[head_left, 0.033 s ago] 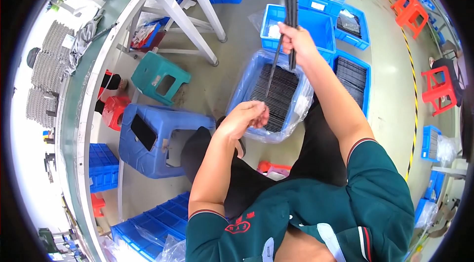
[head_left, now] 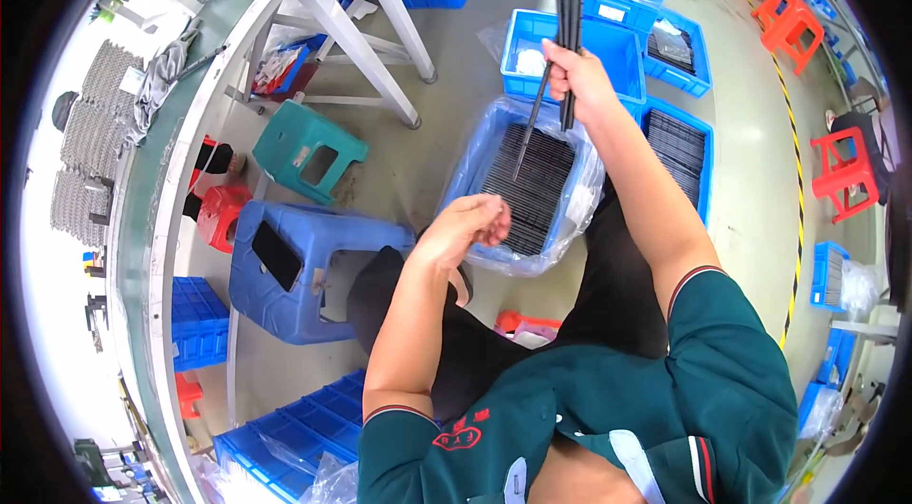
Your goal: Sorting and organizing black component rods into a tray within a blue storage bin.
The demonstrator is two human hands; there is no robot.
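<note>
My right hand [head_left: 579,81] is closed round a bundle of thin black strips [head_left: 568,10] held upright over the far side of a lined blue crate [head_left: 459,171]. One thin black strip [head_left: 530,129] slants down from this hand, apart from the bundle, its lower end hanging over the crate. My left hand [head_left: 467,227] is held over the near left part of the crate, its fingers curled in. Whether anything is inside them is hidden. The strip's lower end is a little apart from the left fingers. Rows of similar black strips [head_left: 541,176] fill the crate inside clear plastic.
Another blue crate of black strips [head_left: 676,157] stands to the right, and an open blue crate [head_left: 608,48] beyond. On the left are a blue stool [head_left: 252,290] with a black phone [head_left: 275,255], a green stool [head_left: 294,138] and a long table [head_left: 157,190]. Red stools [head_left: 841,176] stand far right.
My right hand has shifted slightly right with the bundle and the slanting strip. My left hand has drawn a little to the left, widening the gap to the strip's lower end.
</note>
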